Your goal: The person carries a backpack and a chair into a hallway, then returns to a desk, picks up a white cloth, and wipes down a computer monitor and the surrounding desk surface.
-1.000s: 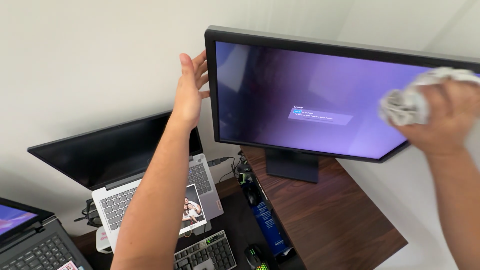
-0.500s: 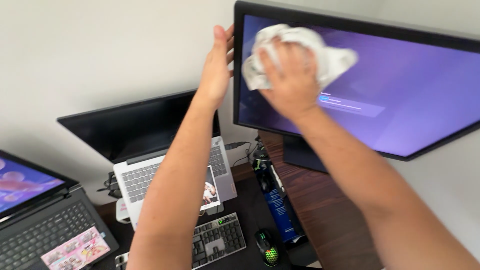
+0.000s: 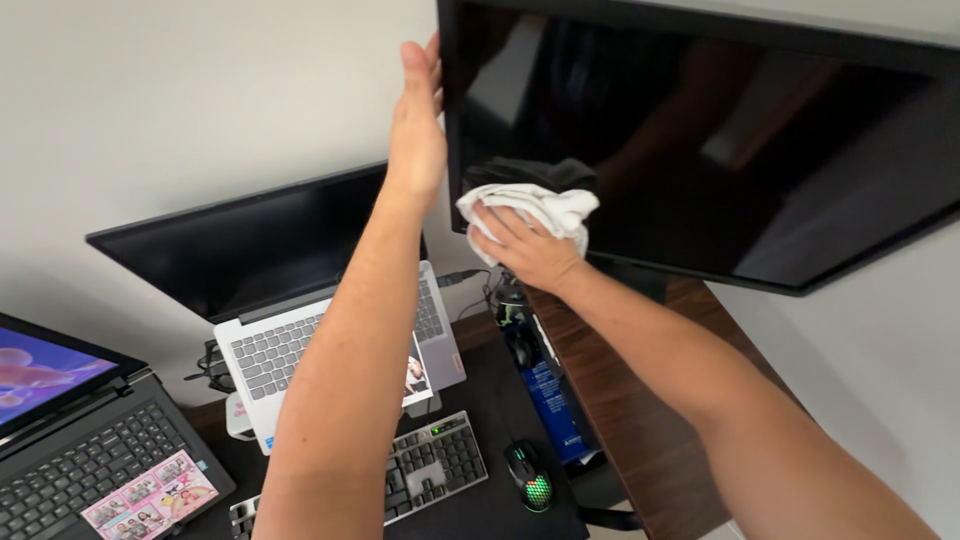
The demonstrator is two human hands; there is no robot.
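The left hand (image 3: 415, 120) is raised flat, fingers straight and together, its palm against the left edge of the monitor (image 3: 700, 140), gripping nothing. The right hand (image 3: 525, 245) presses a crumpled white cloth (image 3: 530, 208) onto the dark screen at its lower left corner, fingers bunched over the cloth. The monitor stands on a wooden riser (image 3: 640, 410) at the right side of the tabletop (image 3: 480, 390). Below the arms lie a silver laptop (image 3: 290, 345), a small keyboard (image 3: 430, 470) and a lit mouse (image 3: 530, 480); a black laptop (image 3: 80, 440) sits at the left edge.
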